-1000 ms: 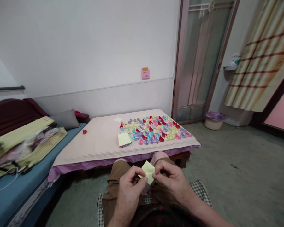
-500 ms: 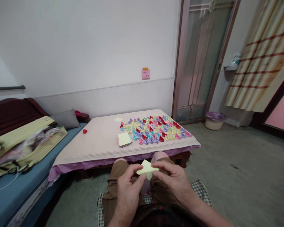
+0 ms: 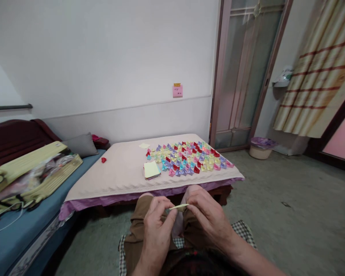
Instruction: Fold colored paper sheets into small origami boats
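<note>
Both my hands pinch a small yellow paper square (image 3: pixel 178 207) above my lap. My left hand (image 3: pixel 156 226) grips its left end and my right hand (image 3: pixel 208 216) grips its right end. The paper lies nearly edge-on to me, so it shows as a thin strip. Ahead stands a low table (image 3: pixel 117 180) with a pale cloth. On it lie several folded paper pieces (image 3: pixel 188 158) in many colours, laid in rows, and a stack of paper squares (image 3: pixel 151 169) with a yellow one on top.
A blue-covered bed (image 3: pixel 20 226) at the left carries a yellow bag (image 3: pixel 31 172) and a grey pillow (image 3: pixel 80 145). A single red paper piece (image 3: pixel 103 160) lies apart on the table. A bin (image 3: pixel 260 147) stands by the glass door (image 3: pixel 241 73); a curtain (image 3: pixel 316 73) hangs at the right.
The yellow paper has tipped from facing me to lying almost flat and edge-on. My fingers have closed in on its two ends. The view has shifted slightly.
</note>
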`<state>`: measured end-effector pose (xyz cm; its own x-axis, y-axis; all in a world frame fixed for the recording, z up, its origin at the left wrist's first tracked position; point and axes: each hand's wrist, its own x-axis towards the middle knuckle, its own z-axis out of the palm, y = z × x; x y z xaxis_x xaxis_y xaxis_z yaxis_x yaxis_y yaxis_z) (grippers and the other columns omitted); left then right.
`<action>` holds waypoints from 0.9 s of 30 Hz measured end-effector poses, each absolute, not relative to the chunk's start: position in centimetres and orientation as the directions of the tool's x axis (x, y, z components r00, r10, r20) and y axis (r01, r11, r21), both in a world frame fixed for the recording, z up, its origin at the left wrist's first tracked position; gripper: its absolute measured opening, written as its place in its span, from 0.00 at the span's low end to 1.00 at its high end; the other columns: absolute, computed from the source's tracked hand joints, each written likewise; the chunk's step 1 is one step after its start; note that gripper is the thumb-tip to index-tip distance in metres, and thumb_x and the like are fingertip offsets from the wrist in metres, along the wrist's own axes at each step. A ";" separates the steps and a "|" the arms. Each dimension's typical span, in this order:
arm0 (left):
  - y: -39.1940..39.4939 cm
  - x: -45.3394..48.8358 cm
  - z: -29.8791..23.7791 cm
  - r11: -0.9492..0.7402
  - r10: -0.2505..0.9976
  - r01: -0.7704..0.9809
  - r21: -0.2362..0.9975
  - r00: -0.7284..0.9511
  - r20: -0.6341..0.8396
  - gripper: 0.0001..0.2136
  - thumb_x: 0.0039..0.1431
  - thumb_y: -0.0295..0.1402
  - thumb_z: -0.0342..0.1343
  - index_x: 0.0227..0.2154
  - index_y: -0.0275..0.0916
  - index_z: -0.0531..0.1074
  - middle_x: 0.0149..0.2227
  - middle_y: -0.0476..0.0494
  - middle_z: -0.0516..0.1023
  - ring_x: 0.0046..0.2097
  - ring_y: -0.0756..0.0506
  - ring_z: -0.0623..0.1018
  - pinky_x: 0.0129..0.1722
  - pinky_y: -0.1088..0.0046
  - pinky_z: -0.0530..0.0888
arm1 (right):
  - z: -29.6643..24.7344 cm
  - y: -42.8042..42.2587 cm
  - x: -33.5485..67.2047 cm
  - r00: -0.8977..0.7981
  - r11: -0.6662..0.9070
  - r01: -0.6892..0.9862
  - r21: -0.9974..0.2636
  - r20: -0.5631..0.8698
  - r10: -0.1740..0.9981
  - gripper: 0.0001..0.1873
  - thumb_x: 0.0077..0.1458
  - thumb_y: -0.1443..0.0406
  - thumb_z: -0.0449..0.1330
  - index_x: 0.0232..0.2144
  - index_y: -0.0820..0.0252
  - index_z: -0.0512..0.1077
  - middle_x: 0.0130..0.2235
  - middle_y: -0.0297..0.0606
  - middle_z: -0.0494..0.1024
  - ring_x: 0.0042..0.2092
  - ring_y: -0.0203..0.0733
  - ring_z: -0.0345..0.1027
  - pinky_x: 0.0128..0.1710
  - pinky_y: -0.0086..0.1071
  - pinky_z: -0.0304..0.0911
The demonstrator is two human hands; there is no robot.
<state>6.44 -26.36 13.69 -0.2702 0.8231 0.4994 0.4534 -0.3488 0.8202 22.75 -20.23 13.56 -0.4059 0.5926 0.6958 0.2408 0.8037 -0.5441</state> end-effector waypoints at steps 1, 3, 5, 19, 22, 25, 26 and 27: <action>-26.3 6.4 13.6 -0.353 0.829 0.411 0.841 -0.279 0.484 0.04 0.52 0.31 0.58 0.24 0.39 0.74 0.36 0.43 0.75 0.42 0.42 0.73 0.43 0.69 0.67 | 13.6 -20.3 22.7 -0.407 0.793 0.219 -0.568 0.686 0.603 0.09 0.60 0.67 0.52 0.28 0.56 0.68 0.31 0.39 0.71 0.35 0.43 0.64 0.36 0.35 0.61; -26.0 6.5 13.1 -0.354 0.859 0.273 0.895 -0.283 0.426 0.04 0.50 0.32 0.60 0.23 0.38 0.73 0.39 0.41 0.75 0.44 0.41 0.73 0.44 0.68 0.68 | 13.8 -20.5 22.6 -0.412 0.774 0.173 -0.610 0.668 0.619 0.09 0.60 0.67 0.52 0.28 0.57 0.68 0.31 0.39 0.71 0.36 0.42 0.64 0.36 0.35 0.61; -25.8 6.6 12.4 -0.325 0.904 0.092 0.941 -0.264 0.337 0.06 0.49 0.34 0.61 0.27 0.37 0.74 0.37 0.41 0.76 0.40 0.43 0.74 0.40 0.70 0.69 | 13.9 -20.6 22.5 -0.420 0.757 0.129 -0.640 0.656 0.627 0.08 0.60 0.66 0.53 0.28 0.57 0.69 0.31 0.38 0.71 0.36 0.42 0.65 0.36 0.34 0.61; -25.9 6.6 13.0 -0.225 0.955 0.035 0.974 -0.190 0.227 0.08 0.51 0.35 0.60 0.27 0.34 0.76 0.25 0.48 0.73 0.29 0.49 0.69 0.31 0.76 0.66 | 14.0 -20.8 22.9 -0.393 0.560 0.083 -0.824 0.490 0.778 0.07 0.53 0.62 0.61 0.27 0.59 0.72 0.30 0.37 0.73 0.34 0.41 0.65 0.34 0.31 0.61; -25.9 6.6 12.9 -0.242 0.950 0.062 0.968 -0.186 0.250 0.08 0.52 0.35 0.60 0.27 0.34 0.76 0.25 0.48 0.73 0.29 0.48 0.70 0.31 0.76 0.67 | 13.9 -20.9 22.8 -0.386 0.542 0.053 -0.839 0.483 0.786 0.11 0.56 0.61 0.59 0.24 0.59 0.71 0.27 0.35 0.71 0.31 0.40 0.64 0.32 0.31 0.60; -26.0 6.6 12.6 -0.247 0.950 0.082 0.965 -0.178 0.258 0.08 0.53 0.35 0.59 0.29 0.35 0.77 0.27 0.47 0.74 0.31 0.48 0.70 0.32 0.76 0.67 | 13.6 -21.0 22.8 -0.360 0.572 0.042 -0.819 0.522 0.774 0.13 0.57 0.61 0.57 0.23 0.59 0.70 0.26 0.35 0.69 0.30 0.40 0.63 0.31 0.31 0.58; -25.9 6.6 12.5 -0.241 0.952 0.092 0.966 -0.172 0.254 0.08 0.53 0.35 0.58 0.30 0.35 0.77 0.27 0.47 0.74 0.31 0.48 0.70 0.32 0.76 0.67 | 13.6 -21.0 22.8 -0.354 0.586 0.043 -0.809 0.536 0.766 0.12 0.57 0.61 0.57 0.23 0.59 0.70 0.26 0.35 0.69 0.30 0.40 0.63 0.31 0.31 0.58; -25.9 6.6 12.4 -0.232 0.955 0.104 0.967 -0.167 0.247 0.08 0.53 0.35 0.58 0.30 0.35 0.77 0.27 0.47 0.75 0.31 0.48 0.70 0.32 0.76 0.67 | 13.6 -21.1 22.8 -0.352 0.596 0.044 -0.801 0.546 0.760 0.12 0.57 0.61 0.57 0.23 0.59 0.69 0.26 0.35 0.69 0.30 0.40 0.63 0.31 0.32 0.58</action>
